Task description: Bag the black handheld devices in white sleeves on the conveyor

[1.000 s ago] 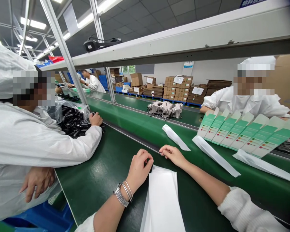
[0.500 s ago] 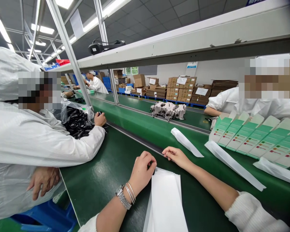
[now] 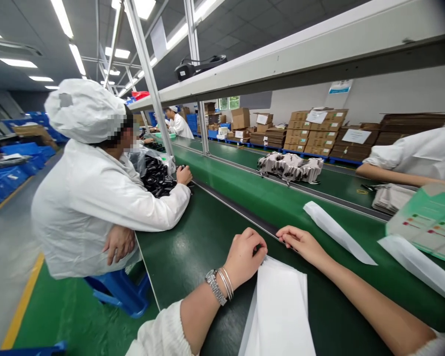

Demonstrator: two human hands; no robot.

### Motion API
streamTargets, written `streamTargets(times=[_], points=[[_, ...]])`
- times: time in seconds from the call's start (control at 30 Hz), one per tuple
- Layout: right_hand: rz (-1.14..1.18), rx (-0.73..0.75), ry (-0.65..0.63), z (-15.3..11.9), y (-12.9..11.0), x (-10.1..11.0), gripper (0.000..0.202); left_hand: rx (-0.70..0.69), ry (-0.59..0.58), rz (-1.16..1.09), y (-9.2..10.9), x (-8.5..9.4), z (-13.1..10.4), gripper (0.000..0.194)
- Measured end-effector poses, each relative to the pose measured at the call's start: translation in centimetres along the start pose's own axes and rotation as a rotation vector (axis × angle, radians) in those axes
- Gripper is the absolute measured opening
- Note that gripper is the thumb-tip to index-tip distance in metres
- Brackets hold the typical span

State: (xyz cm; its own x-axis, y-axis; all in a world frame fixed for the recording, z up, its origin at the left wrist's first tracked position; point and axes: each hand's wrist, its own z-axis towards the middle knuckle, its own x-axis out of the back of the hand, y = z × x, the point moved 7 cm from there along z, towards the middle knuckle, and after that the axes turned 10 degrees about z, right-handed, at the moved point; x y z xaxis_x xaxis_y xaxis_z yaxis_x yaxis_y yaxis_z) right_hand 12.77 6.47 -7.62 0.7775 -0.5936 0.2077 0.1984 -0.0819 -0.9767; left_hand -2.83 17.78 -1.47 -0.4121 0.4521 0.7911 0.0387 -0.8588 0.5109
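A stack of long white sleeves (image 3: 282, 306) lies on the dark green table (image 3: 185, 267), below and between my hands. My left hand (image 3: 246, 254), with a watch and bangles at the wrist, is at the stack's far left corner, thumb and fingers curled together; what they pinch is too small to make out. My right hand (image 3: 300, 242) hovers right of it near the table's metal edge, fingers bent towards the thumb, its fingertips too small to read. Beyond it a white sleeve (image 3: 337, 232) lies on the green belt (image 3: 278, 200), with another sleeve (image 3: 419, 267) further right.
At the left a seated person in white (image 3: 107, 183) reaches to a pile of black parts (image 3: 157, 175). Green and white boxes (image 3: 426, 222) stand at the right. Grey bundles (image 3: 291, 165) lie across the belt. A white shelf beam (image 3: 282, 64) crosses above.
The view has turned left, so everything appears further right and more of the seated person and floor shows. My hands keep nearly the same pose by the stack.
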Motion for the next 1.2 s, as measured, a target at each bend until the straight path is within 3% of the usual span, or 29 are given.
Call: streamTargets(times=[1.2], points=[[-0.021, -0.017, 0.007, -0.19, 0.1, -0.12, 0.036, -0.01, -0.006, 0.011, -0.52, -0.58, -0.35, 0.007]])
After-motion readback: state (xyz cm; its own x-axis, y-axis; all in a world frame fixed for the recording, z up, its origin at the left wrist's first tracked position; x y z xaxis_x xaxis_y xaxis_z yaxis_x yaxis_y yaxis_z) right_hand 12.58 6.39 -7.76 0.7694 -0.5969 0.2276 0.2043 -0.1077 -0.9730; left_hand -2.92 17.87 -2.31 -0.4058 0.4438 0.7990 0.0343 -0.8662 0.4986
